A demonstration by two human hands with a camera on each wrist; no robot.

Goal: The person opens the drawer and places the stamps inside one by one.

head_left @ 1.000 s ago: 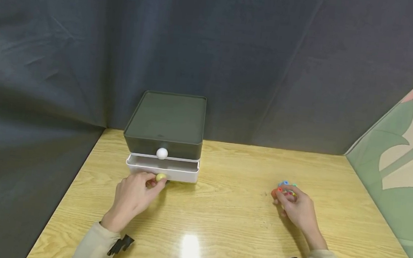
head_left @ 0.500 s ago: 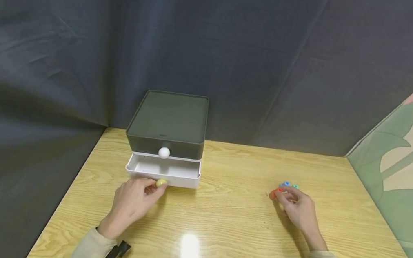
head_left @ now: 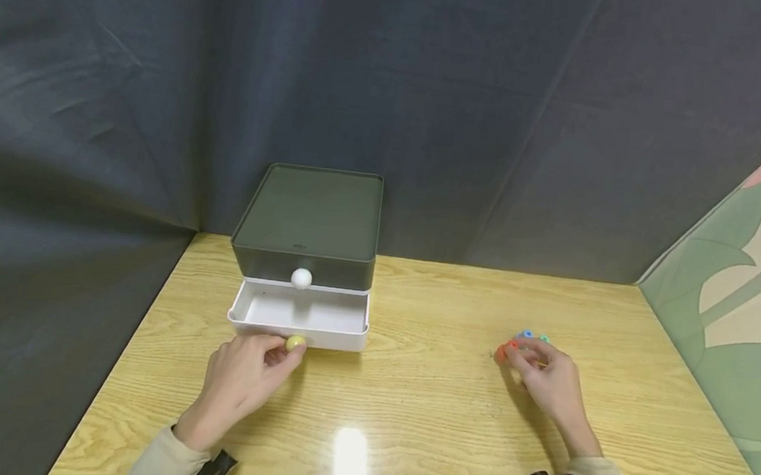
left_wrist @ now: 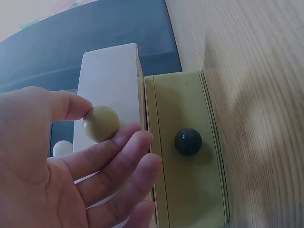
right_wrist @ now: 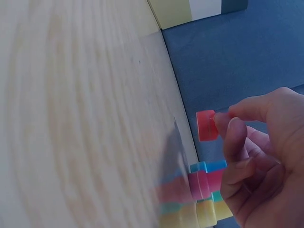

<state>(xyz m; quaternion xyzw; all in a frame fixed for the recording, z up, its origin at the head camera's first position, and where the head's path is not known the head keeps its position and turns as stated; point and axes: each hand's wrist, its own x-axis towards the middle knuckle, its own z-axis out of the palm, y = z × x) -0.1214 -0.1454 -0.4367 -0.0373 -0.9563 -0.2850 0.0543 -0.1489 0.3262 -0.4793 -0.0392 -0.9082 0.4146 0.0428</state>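
Observation:
My left hand [head_left: 242,376] pinches the round yellow knob [head_left: 296,344] of the white middle drawer [head_left: 337,339] between thumb and index finger. That drawer stands pulled out, its inside showing. In the left wrist view the remaining fingers lie loosely spread below the knob. My right hand [head_left: 556,385] pinches a small red peg-like toy piece [right_wrist: 206,126], its wide round end facing away from the fingers. Close beneath it are more such pieces on the table: pink [right_wrist: 199,184], yellow [right_wrist: 206,212], blue [head_left: 527,334] and green [head_left: 544,339], partly hidden behind the hand.
A dark upper drawer with a white knob [head_left: 300,279] sits above the white one, under a dark tray-like top [head_left: 318,209]. Below is a yellow-green drawer [left_wrist: 185,190] with a dark knob [left_wrist: 188,142]. A dark curtain [head_left: 431,121] hangs behind the wooden table [head_left: 419,422].
My left hand has drawn the white drawer further out toward me, showing more of its inside. The right hand keeps its pinch on the red piece and has barely moved.

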